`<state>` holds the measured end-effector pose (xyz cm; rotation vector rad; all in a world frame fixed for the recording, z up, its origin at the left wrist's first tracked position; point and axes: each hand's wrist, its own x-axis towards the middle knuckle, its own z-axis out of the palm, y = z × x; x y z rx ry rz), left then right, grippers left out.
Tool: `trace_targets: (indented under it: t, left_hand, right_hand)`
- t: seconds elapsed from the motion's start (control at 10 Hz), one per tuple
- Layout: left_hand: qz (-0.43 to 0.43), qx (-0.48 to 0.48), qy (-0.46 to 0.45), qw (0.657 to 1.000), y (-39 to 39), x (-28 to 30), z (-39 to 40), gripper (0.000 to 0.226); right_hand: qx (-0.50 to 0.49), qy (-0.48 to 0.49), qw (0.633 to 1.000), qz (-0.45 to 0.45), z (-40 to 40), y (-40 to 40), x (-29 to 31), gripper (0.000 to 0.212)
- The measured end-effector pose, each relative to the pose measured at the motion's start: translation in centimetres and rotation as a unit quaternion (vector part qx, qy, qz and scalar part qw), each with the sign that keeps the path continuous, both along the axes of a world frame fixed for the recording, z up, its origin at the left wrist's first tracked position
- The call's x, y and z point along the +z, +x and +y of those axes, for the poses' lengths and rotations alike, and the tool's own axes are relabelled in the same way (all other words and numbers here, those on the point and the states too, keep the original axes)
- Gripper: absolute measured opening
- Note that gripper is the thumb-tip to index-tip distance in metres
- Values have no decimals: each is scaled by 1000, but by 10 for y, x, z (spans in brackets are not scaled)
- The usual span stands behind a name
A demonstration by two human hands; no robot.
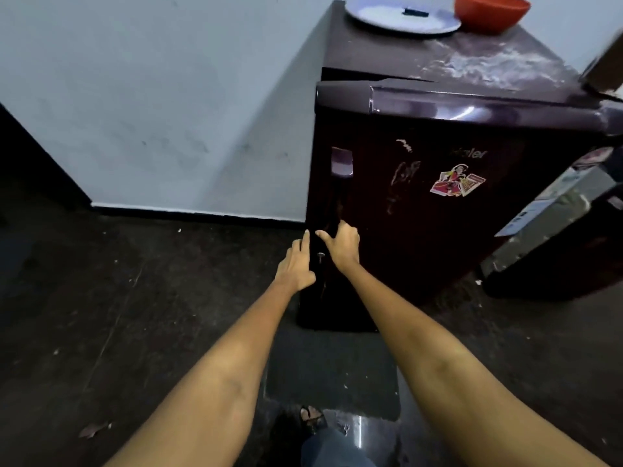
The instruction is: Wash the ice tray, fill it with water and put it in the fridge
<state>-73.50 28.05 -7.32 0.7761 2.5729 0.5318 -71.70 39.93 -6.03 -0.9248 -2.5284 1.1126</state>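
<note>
Both empty: right hand [340, 246] spread flat on the fridge [438, 203] door beside its long handle [340, 193], left hand [298, 264] just left of it, fingers extended against the door's edge. Ice tray nowhere visible. Door shut, sticker [456, 182] on its front. On top, far side: lid [401, 15] and red bowl [490, 11]. Dark floor [118, 315] around.

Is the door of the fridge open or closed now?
Closed: the fridge door lies flush against the cabinet, no interior shows.
</note>
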Motion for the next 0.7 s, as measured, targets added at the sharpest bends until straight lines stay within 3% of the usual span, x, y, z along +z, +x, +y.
trace_targets:
  t: [0.4, 0.5, 0.6, 0.7]
  left_hand:
    - [-30, 86, -23, 996, -9, -28, 33, 92]
    - [-21, 92, -22, 995, -1, -36, 32, 81]
    - [-22, 102, -26, 994, 11, -33, 13, 71]
    - [-14, 164, -38, 986, 25, -41, -23, 67]
  right_hand:
    - [87, 67, 994, -2, 36, -31, -13, 49]
    - [91, 64, 993, -39, 27, -18, -36, 56]
    - [90, 24, 987, -131, 1, 5, -60, 65]
    - [162, 29, 973, -163, -31, 17, -79, 58]
